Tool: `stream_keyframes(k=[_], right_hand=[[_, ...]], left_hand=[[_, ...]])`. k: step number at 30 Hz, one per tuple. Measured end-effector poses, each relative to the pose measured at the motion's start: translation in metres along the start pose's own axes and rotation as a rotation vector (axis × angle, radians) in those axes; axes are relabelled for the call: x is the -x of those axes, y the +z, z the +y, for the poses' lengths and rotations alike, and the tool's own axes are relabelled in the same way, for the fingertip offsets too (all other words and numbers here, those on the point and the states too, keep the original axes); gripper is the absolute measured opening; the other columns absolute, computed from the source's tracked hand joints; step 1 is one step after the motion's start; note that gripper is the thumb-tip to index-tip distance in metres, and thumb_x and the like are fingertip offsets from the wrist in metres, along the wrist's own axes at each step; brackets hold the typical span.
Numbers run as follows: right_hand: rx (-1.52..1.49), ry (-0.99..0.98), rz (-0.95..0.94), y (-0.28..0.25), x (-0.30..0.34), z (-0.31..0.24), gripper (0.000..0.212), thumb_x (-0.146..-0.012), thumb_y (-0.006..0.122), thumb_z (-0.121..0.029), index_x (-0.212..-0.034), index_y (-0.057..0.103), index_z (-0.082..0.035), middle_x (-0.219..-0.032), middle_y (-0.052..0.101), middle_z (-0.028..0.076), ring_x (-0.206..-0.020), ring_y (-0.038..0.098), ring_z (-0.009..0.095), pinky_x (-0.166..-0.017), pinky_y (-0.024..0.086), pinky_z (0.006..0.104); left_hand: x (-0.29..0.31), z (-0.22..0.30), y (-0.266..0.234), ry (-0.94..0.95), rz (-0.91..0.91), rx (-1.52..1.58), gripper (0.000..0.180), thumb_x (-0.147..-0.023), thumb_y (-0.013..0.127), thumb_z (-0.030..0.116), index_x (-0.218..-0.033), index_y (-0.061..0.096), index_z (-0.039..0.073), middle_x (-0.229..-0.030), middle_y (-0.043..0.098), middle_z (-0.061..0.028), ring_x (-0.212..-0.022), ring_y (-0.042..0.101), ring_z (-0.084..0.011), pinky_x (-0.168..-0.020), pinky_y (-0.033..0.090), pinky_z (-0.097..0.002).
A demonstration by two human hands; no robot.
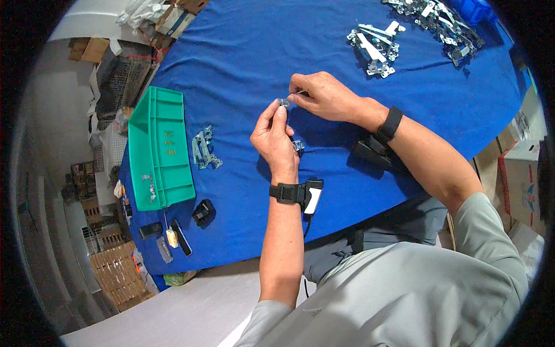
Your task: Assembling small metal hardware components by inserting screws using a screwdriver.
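Observation:
Over the middle of the blue-covered table my left hand (274,139) is closed round a small shiny metal fitting (282,102), pinched between thumb and index finger. Another metal end (298,146) shows beside the palm; whether it belongs to the same piece I cannot tell. My right hand (326,97) is closed right beside the fitting. Its thumb and forefinger pinch a thin pale piece (302,92), mostly hidden by the fingers. To the left lies a small group of flat metal brackets (204,148), next to a green compartment tray (189,173).
The tray holds small brass-coloured and silver parts. Below it lie a yellow-handled screwdriver (172,237), a black bar (181,237) and a black object (203,213). Metal parts are piled at the far right (376,49) and in the far corner, near a blue bin (474,10).

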State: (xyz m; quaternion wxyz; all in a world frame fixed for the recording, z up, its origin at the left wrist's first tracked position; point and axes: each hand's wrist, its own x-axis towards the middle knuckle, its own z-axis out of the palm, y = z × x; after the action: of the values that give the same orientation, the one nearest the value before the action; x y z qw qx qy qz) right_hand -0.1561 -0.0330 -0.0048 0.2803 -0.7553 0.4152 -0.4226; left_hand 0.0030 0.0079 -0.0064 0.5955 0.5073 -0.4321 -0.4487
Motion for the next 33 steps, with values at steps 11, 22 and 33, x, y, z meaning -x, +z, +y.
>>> stream_keyframes(k=[11,22,33], right_hand=[[-0.029,-0.138,0.093,0.0024,0.0000,0.0024,0.017,-0.090,0.064,-0.015,-0.090,0.055,-0.001,-0.073,0.062,0.016,-0.069,0.063,0.035,-0.060,0.047,0.0426],[-0.016,-0.126,0.078,0.0015,0.0012,0.0006,0.015,-0.089,0.064,-0.013,-0.090,0.055,-0.001,-0.073,0.062,0.017,-0.068,0.063,0.036,-0.060,0.047,0.0429],[0.134,-0.153,0.082,0.0023,0.0003,0.0066,0.014,-0.089,0.063,-0.013,-0.092,0.056,-0.001,-0.073,0.061,0.016,-0.072,0.062,0.035,-0.063,0.048,0.0425]], left_hand=[[-0.0010,-0.0003,0.0023,-0.002,-0.005,-0.028,0.021,-0.089,0.067,0.002,-0.110,0.069,-0.004,-0.088,0.070,-0.0074,-0.054,0.050,-0.0040,-0.044,0.039,-0.0181],[-0.0010,-0.0027,0.0023,0.011,-0.016,-0.043,0.023,-0.088,0.068,0.002,-0.111,0.069,-0.004,-0.084,0.068,-0.0055,-0.054,0.049,-0.0033,-0.044,0.038,-0.0177],[-0.0002,0.0004,0.0057,0.010,-0.001,-0.042,0.023,-0.088,0.067,0.001,-0.111,0.069,-0.003,-0.081,0.067,-0.0035,-0.053,0.048,-0.0026,-0.043,0.037,-0.0177]])
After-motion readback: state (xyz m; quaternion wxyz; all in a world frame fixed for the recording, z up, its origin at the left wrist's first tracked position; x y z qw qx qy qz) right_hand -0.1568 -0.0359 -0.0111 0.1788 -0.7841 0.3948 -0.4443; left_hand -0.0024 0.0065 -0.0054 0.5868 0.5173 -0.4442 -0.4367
